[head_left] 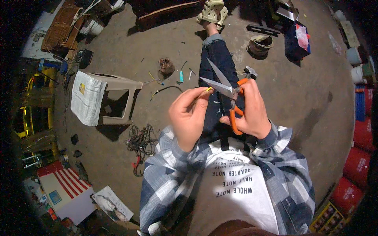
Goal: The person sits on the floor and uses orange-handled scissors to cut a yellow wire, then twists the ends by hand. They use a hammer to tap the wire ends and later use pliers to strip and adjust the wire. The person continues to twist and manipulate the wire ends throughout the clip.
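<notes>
In our judgement, to work well with the scissors (231, 92) on the small yellow piece (209, 89), we need a calm pace more than strength. We should let only a short end come out past the fingertips, hold it firmly so that it cannot turn, and leave the left thumb and finger outside the line of the blades. If the blades are to meet, we would press lightly and evenly (a thin thing can easily slip along the steel). The tips point away from the body, over the jeans (216, 55), so we should also watch the leg under the scissors. As for the hands, the left hand (191, 112) is just to the left of the scissors and pinches the yellow piece between thumb and finger; the right hand (254, 108), at their right, grips the orange handles, with the blades spread wide. The yellow piece lies between the two hands, at the left fingertips, just beside the lower blade of the scissors; whether it touches the steel, we cannot tell.
</notes>
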Motion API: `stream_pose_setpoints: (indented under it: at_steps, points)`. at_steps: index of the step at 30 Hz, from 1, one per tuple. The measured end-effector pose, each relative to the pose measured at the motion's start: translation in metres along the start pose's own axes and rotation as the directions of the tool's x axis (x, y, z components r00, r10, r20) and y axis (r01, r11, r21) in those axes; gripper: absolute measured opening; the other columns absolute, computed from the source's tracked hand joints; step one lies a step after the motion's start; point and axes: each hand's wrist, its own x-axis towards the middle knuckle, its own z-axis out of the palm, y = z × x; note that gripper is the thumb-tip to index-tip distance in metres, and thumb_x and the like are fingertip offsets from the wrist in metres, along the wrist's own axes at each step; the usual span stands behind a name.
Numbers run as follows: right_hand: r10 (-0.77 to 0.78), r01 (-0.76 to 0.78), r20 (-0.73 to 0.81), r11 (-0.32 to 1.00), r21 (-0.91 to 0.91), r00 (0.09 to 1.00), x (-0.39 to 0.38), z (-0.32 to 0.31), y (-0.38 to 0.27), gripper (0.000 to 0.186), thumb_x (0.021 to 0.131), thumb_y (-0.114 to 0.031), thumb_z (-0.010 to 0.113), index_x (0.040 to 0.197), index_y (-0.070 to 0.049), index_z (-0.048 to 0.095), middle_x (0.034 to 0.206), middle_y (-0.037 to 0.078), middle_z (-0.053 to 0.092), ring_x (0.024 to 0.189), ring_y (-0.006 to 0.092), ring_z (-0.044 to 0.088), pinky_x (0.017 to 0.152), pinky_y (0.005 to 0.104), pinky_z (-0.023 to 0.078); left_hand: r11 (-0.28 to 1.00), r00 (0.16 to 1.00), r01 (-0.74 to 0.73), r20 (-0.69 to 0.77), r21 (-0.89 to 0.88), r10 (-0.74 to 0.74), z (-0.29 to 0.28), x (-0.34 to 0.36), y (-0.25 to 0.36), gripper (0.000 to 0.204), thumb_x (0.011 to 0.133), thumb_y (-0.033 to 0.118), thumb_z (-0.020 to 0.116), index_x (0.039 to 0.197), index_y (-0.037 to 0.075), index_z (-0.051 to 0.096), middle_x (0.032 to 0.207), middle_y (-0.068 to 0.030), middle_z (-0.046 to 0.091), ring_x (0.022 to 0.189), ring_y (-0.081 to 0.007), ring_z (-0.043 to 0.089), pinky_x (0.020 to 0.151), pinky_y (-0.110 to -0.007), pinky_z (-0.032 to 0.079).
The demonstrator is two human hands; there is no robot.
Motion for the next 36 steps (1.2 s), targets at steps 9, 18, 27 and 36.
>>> stream_pose_setpoints:
  at_steps: [9, 18, 27, 36]
  points:
    - [-0.021, 0.021, -0.047, 1.0, -0.002, 0.999, -0.001, 0.002, 0.003, 0.072, 0.049, -0.037, 0.085, 0.095, 0.002, 0.045, 0.088, 0.015, 0.042, 0.078, 0.0345, 0.045, 0.069, 0.0381, 0.04, 0.998, 0.999, 0.027, -0.019, 0.05, -0.026, -0.001, -0.002, -0.006, 0.013, 0.083, -0.003, 0.06, 0.096, -0.007, 0.062, 0.088, -0.0085, 0.064, 0.08, -0.0117, 0.06, 0.07, -0.023, 0.048]
    - [0.004, -0.002, 0.014, 0.995, -0.098, 1.0, -0.003, 0.0, 0.005, 0.06, 0.059, -0.036, 0.081, 0.092, 0.0, 0.047, 0.084, 0.016, 0.046, 0.075, 0.0362, 0.049, 0.065, 0.0396, 0.042, 0.999, 1.0, -0.003, 0.019, -0.035, 0.004, 0.0, -0.001, -0.004, 0.014, 0.083, -0.002, 0.059, 0.096, -0.006, 0.061, 0.086, -0.0086, 0.063, 0.081, -0.0124, 0.06, 0.072, -0.023, 0.047]
    - [0.084, -0.105, 0.156, 0.986, 0.129, 0.984, -0.009, 0.005, -0.004, 0.052, 0.064, -0.03, 0.08, 0.094, 0.0, 0.048, 0.075, 0.013, 0.053, 0.062, 0.0306, 0.057, 0.054, 0.0351, 0.045, 0.994, 0.994, 0.019, 0.111, -0.107, -0.007, -0.001, 0.002, 0.002, 0.014, 0.089, 0.006, 0.056, 0.097, -0.005, 0.061, 0.088, -0.0067, 0.062, 0.082, -0.0119, 0.058, 0.073, -0.023, 0.045]
    - [0.121, -0.202, 0.282, 0.94, 0.277, 0.952, -0.013, 0.01, -0.008, 0.044, 0.071, -0.02, 0.076, 0.1, 0.001, 0.05, 0.066, 0.015, 0.056, 0.059, 0.0319, 0.06, 0.052, 0.0356, 0.045, 0.911, 0.97, 0.217, 0.179, -0.349, -0.162, -0.005, 0.001, 0.0, 0.016, 0.091, 0.011, 0.056, 0.095, -0.003, 0.061, 0.087, -0.0048, 0.064, 0.082, -0.0096, 0.058, 0.074, -0.023, 0.045]
